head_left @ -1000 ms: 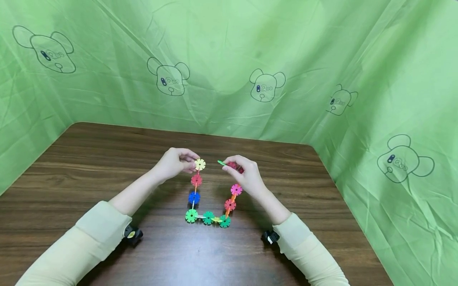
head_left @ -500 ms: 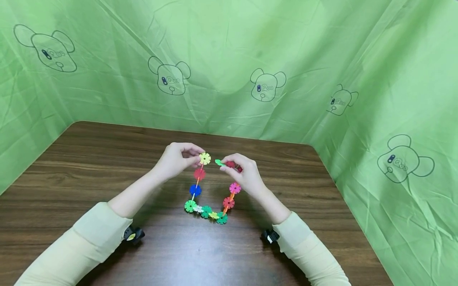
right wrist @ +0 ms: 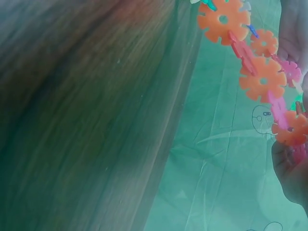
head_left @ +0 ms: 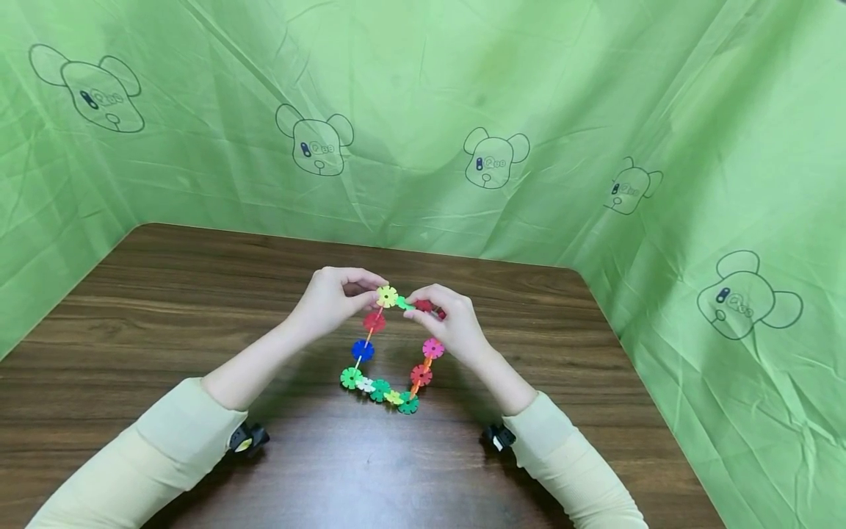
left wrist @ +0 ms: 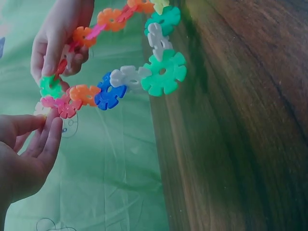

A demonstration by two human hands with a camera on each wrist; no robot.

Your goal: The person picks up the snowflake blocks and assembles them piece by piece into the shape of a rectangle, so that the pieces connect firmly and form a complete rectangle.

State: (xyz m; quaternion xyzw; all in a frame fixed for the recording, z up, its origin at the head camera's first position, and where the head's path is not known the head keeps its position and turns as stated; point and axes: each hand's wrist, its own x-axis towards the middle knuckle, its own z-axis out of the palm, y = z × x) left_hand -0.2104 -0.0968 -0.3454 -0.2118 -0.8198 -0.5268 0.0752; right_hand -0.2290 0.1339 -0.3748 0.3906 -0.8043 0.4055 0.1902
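A chain of notched plastic snowflake discs hangs in a loop between both hands. At its left end the left hand [head_left: 330, 300] pinches a yellow disc [head_left: 386, 297]. The right hand [head_left: 452, 319] holds the other end, pinching a green disc [head_left: 402, 303] edge-on to the yellow one. The two discs meet or nearly meet; whether their slots interlock I cannot tell. Below the yellow disc run a red disc [head_left: 374, 322] and a blue disc [head_left: 363, 350]. A pink disc [head_left: 432, 347] is under the right hand. In the left wrist view, fingers partly cover the yellow disc.
The brown wooden table [head_left: 264, 353] lies beneath the chain. A green curtain [head_left: 410, 88] with printed bear heads encloses its back and sides. Small black cameras [head_left: 247, 438] sit at both wrists.
The left hand has moved right, bringing the yellow disc up to the green one. The right hand has shifted slightly left and turned the green disc. The chain's lower part has risen a little.
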